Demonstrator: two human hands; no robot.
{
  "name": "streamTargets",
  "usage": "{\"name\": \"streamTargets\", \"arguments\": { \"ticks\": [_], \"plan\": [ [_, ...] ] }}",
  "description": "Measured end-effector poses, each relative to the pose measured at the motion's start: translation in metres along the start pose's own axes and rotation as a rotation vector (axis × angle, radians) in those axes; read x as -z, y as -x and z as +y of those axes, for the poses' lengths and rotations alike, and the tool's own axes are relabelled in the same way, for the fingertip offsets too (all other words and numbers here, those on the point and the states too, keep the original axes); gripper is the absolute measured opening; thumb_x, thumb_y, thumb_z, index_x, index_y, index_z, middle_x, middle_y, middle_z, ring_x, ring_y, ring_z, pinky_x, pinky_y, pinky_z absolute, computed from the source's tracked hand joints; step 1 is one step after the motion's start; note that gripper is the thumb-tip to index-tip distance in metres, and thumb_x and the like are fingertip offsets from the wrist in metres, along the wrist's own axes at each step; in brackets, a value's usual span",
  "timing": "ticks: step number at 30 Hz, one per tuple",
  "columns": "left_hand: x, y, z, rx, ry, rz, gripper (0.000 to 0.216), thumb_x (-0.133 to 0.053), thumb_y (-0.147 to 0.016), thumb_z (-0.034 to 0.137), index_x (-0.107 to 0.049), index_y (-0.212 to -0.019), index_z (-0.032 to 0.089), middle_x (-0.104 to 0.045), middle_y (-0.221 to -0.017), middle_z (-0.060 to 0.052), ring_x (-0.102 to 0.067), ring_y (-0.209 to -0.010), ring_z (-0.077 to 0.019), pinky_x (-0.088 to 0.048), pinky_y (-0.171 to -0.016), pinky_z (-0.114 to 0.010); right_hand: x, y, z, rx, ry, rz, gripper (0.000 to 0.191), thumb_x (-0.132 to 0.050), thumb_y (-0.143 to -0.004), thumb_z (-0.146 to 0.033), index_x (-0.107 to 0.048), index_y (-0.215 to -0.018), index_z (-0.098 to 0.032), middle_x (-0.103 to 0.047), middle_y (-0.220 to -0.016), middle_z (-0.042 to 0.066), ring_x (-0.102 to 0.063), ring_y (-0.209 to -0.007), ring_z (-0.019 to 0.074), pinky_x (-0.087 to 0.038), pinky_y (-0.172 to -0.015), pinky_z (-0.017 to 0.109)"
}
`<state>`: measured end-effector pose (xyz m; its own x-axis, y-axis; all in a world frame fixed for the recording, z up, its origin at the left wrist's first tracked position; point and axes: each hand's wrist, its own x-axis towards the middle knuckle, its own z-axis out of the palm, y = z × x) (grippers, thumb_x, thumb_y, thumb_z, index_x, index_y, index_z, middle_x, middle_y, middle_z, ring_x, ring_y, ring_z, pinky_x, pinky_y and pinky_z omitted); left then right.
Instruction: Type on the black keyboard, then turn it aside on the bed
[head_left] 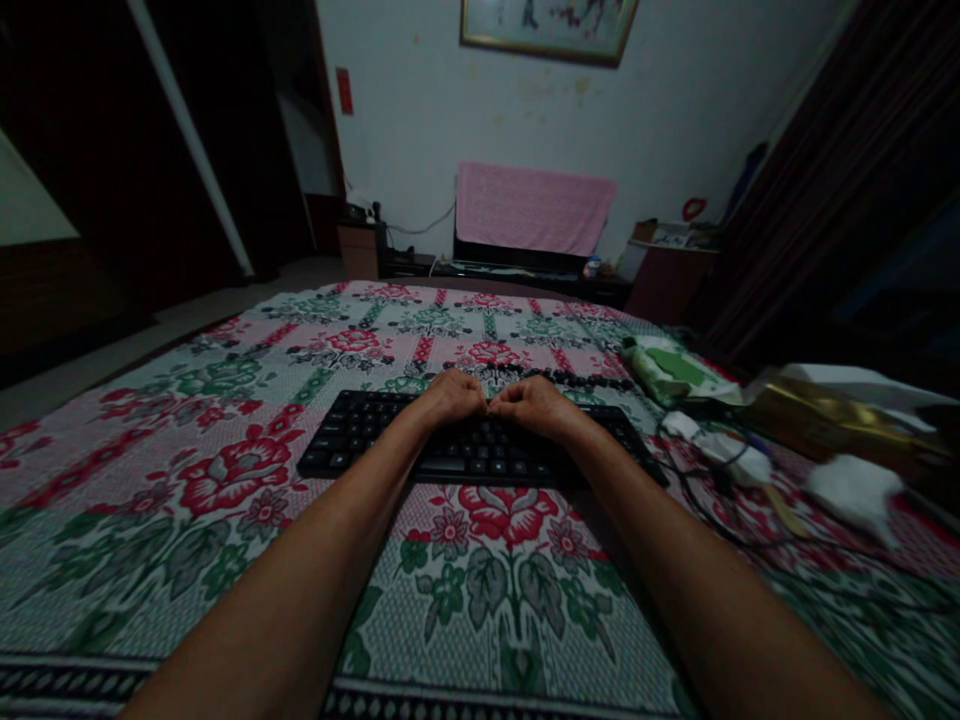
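Got a long black plastic keyboard (480,445) dead centre on the floral cloth (517,590). Left hand (454,396) and right hand (536,405) are both pinched closed over its far half; can't tell if anything's between the fingers. Looks partway, I reckon: small black pieces (592,380) lined up towards 1 o'clock, lots of keys in place. Green-and-white soft pack (671,368) at 2 o'clock, contents hidden.

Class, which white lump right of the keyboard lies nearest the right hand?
The smallest lump, off the right end of the keyboard; the medium lump and largest lump lie farther right, beyond it.
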<state>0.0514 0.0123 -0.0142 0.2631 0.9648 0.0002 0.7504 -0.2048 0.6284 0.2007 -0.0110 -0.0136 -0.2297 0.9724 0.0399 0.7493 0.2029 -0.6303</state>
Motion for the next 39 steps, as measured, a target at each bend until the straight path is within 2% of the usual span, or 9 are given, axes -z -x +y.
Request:
{"name": "streamTargets", "arguments": {
  "ticks": [5,11,16,19,25,31,39],
  "plan": [
    [-0.001,0.003,-0.001,-0.042,0.012,0.022,0.016,-0.054,-0.051,0.025,-0.064,-0.059,0.015,-0.054,-0.052,0.001,-0.046,-0.053,-0.0087,-0.033,-0.046,-0.017,0.001,0.000,0.002,0.036,0.012,0.010,0.028,-0.055,-0.061,-0.037,-0.065,-0.072,-0.013,-0.060,-0.060,0.000,-0.047,-0.053,0.0075,-0.033,-0.047,0.016],
    [-0.002,0.001,-0.005,-0.019,0.139,-0.086,0.017,-0.054,-0.051,0.024,-0.061,-0.061,0.012,-0.051,-0.049,0.002,-0.039,-0.043,-0.0058,-0.032,-0.043,-0.018,0.002,0.001,0.001,0.053,0.038,-0.002,0.029,-0.053,-0.062,-0.038,-0.065,-0.070,-0.013,-0.058,-0.058,0.000,-0.045,-0.051,0.0074,-0.031,-0.044,0.017],
    [-0.002,-0.001,-0.005,-0.031,0.144,-0.061,0.017,-0.056,-0.049,0.025,-0.060,-0.059,0.012,-0.051,-0.050,0.002,-0.040,-0.044,-0.0057,-0.032,-0.044,-0.018,0.001,0.000,0.003,0.059,0.040,0.000,0.030,-0.053,-0.062,-0.039,-0.064,-0.070,-0.012,-0.059,-0.059,0.000,-0.045,-0.051,0.0075,-0.031,-0.045,0.017],
    [-0.002,0.001,-0.003,-0.006,0.155,-0.076,0.016,-0.056,-0.050,0.024,-0.059,-0.059,0.012,-0.047,-0.046,0.003,-0.038,-0.042,-0.0051,-0.030,-0.041,-0.017,0.000,0.000,0.004,0.084,0.046,-0.005,0.029,-0.053,-0.063,-0.038,-0.064,-0.070,-0.012,-0.059,-0.061,0.000,-0.046,-0.053,0.0077,-0.032,-0.046,0.017],
    [-0.003,0.004,-0.003,-0.047,0.172,-0.104,0.013,-0.054,-0.051,0.021,-0.058,-0.059,0.011,-0.045,-0.045,0.004,-0.036,-0.040,-0.0041,-0.027,-0.039,-0.016,0.001,0.000,0.004,0.111,0.048,0.005,0.028,-0.054,-0.063,-0.036,-0.064,-0.072,-0.012,-0.060,-0.062,0.000,-0.048,-0.055,0.0082,-0.033,-0.049,0.017],
    [-0.001,-0.001,-0.014,-0.089,0.240,-0.161,0.017,-0.054,-0.053,0.024,-0.060,-0.065,0.012,-0.049,-0.049,0.004,-0.040,-0.043,-0.0043,-0.031,-0.041,-0.015,0.005,0.004,0.004,0.167,-0.007,-0.073,0.029,-0.051,-0.066,-0.038,-0.064,-0.076,-0.014,-0.060,-0.064,-0.001,-0.050,-0.058,0.0089,-0.034,-0.049,0.017],
    [0.002,-0.002,-0.016,-0.080,0.285,-0.185,0.020,-0.055,-0.054,0.022,-0.062,-0.070,0.011,-0.051,-0.050,0.003,-0.040,-0.043,-0.0042,-0.030,-0.041,-0.015,0.003,0.003,0.001,0.128,0.028,-0.057,0.021,-0.055,-0.063,-0.028,-0.064,-0.077,-0.015,-0.062,-0.067,0.000,-0.053,-0.061,0.0102,-0.036,-0.052,0.017]
  ]
}}
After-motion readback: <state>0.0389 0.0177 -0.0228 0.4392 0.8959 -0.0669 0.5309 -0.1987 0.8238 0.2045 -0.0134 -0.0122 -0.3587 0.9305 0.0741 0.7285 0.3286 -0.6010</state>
